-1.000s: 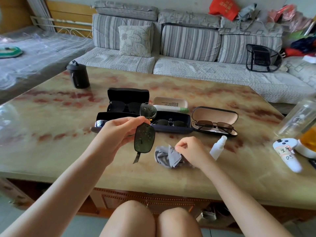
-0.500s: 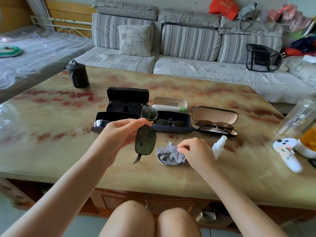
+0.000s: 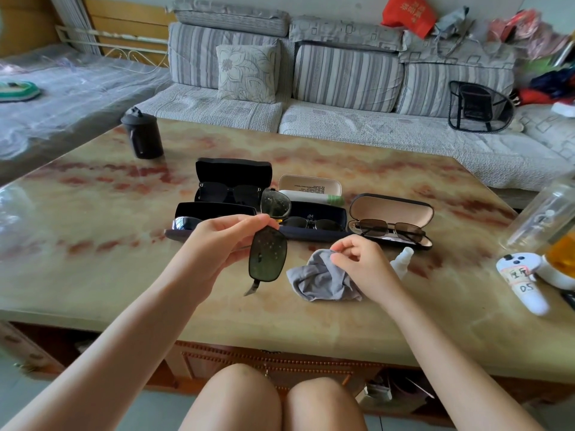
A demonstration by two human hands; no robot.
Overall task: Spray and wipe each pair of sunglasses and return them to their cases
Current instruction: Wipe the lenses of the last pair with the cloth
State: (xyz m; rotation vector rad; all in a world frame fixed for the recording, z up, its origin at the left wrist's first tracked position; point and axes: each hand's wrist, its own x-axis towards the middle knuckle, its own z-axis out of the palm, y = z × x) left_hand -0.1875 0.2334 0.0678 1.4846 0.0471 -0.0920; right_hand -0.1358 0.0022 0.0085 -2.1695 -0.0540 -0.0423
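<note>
Head view: the left hand [image 3: 217, 241] pinches droplet-speckled sunglasses [image 3: 267, 259] above the table [image 3: 93, 259] as the right hand [image 3: 361, 262], now pinching the cloth [image 3: 320, 281], has lifted its corner, suggesting wiping comes next.

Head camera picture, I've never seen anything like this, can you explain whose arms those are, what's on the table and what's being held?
No machine here: a camera worn on a person's head looks down at their own bare arms and knees. The left hand holds a pair of sunglasses with speckled lenses above the marble-patterned table. The right hand pinches a grey cloth lying on the table, beside a white spray bottle. Behind them lie several open cases, some with sunglasses inside.
</note>
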